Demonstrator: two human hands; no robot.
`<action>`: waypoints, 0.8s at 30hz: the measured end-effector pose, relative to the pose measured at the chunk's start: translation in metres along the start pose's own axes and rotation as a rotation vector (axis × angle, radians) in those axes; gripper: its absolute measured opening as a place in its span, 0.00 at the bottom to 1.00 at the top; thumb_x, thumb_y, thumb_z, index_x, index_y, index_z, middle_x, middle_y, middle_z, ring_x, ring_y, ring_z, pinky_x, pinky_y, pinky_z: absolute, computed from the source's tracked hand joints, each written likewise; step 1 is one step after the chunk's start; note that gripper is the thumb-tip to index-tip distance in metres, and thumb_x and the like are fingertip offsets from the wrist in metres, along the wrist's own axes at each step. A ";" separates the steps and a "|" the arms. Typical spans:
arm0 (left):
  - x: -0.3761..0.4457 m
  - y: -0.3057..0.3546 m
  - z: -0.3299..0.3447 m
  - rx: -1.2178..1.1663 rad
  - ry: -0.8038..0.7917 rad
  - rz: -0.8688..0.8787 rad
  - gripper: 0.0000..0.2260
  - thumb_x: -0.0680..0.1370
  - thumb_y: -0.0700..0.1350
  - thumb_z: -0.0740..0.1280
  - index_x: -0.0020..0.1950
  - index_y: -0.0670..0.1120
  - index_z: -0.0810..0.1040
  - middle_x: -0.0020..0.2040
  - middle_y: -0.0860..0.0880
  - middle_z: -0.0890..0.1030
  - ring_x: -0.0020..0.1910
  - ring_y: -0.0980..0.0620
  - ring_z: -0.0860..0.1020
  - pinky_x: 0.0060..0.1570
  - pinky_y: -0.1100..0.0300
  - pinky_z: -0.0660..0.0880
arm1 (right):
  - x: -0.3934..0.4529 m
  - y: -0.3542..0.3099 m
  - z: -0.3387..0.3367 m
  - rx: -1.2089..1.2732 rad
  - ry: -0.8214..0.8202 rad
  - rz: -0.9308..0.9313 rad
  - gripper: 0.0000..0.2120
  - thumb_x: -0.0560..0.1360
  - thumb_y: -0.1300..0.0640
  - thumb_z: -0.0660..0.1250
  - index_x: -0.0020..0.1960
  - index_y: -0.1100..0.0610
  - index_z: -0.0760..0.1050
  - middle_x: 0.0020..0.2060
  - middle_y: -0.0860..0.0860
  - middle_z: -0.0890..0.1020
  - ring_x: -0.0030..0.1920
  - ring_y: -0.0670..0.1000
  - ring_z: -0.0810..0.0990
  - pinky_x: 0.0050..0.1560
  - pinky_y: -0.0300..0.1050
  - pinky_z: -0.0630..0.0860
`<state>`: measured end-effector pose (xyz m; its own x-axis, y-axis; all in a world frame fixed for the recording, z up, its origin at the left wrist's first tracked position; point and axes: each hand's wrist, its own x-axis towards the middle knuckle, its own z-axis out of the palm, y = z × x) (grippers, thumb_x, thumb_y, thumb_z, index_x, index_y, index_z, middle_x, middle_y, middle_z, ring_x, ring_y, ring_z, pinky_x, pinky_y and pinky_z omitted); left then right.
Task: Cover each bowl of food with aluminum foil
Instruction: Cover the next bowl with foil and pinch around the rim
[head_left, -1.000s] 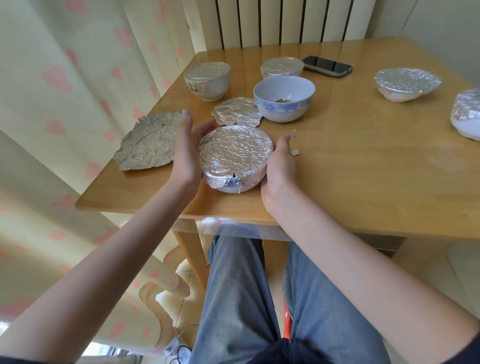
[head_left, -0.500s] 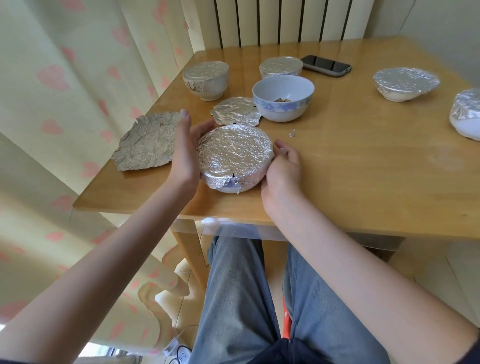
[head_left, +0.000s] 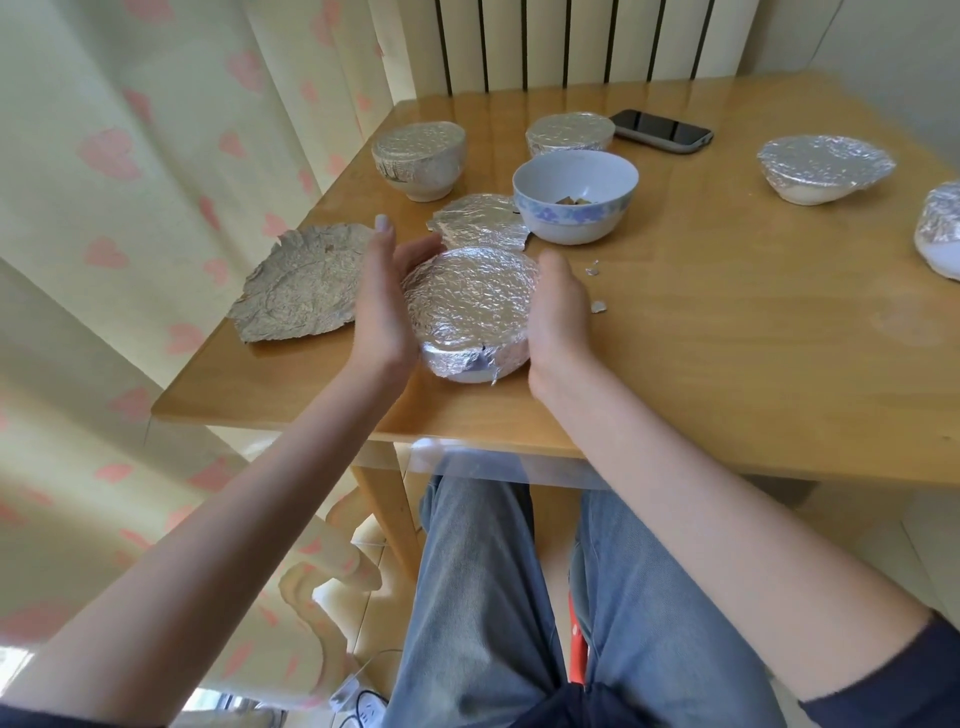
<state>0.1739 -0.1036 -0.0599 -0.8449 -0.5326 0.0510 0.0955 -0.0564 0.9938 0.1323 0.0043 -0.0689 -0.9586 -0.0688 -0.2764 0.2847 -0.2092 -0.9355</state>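
Note:
A foil-covered bowl (head_left: 470, 306) sits near the table's front edge, its foil torn at the front so white rim shows. My left hand (head_left: 382, 301) presses its left side with fingers nearly straight, the index finger lifted clear. My right hand (head_left: 558, 312) cups its right side, fingers curled round the foil. An uncovered white bowl with a blue pattern (head_left: 574, 202) holds a little food just behind. A crumpled foil piece (head_left: 478, 221) lies between the two bowls. A larger flattened foil sheet (head_left: 301, 283) lies to the left.
Foil-covered bowls stand at the back left (head_left: 418, 158), back centre (head_left: 569, 132), right (head_left: 826, 166) and far right edge (head_left: 943, 228). A phone (head_left: 660, 130) lies at the back. Small foil scraps (head_left: 597, 306) lie by my right hand. Wooden table (head_left: 727, 338), curtain to the left.
My right hand has shifted from the bowl's front right, fingers bunched, to lie along its right side. The left hand stays against the left side. The bowl has not moved.

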 end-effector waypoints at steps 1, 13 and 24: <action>-0.001 -0.001 0.003 0.015 0.071 0.001 0.28 0.79 0.63 0.52 0.60 0.45 0.80 0.59 0.46 0.81 0.59 0.49 0.79 0.61 0.54 0.73 | 0.006 -0.005 -0.001 0.004 -0.047 0.028 0.18 0.80 0.46 0.52 0.45 0.53 0.77 0.43 0.51 0.80 0.44 0.52 0.78 0.45 0.44 0.73; -0.019 0.002 -0.017 0.490 -0.056 0.335 0.32 0.78 0.61 0.53 0.80 0.49 0.55 0.79 0.51 0.59 0.76 0.56 0.57 0.74 0.60 0.52 | 0.033 -0.021 -0.028 -0.182 -0.050 -0.222 0.30 0.81 0.40 0.46 0.46 0.55 0.82 0.46 0.52 0.85 0.51 0.51 0.82 0.59 0.49 0.75; 0.039 0.073 0.011 1.624 -1.150 0.305 0.59 0.62 0.55 0.81 0.70 0.76 0.36 0.76 0.63 0.33 0.76 0.53 0.32 0.74 0.38 0.42 | -0.030 0.012 -0.074 -0.266 0.079 -0.598 0.06 0.71 0.59 0.60 0.43 0.49 0.71 0.41 0.53 0.80 0.45 0.55 0.79 0.51 0.55 0.77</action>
<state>0.1423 -0.1186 0.0157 -0.8366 0.3457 -0.4249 0.3566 0.9325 0.0567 0.1638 0.0757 -0.0884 -0.9514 0.0581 0.3024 -0.2991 0.0595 -0.9524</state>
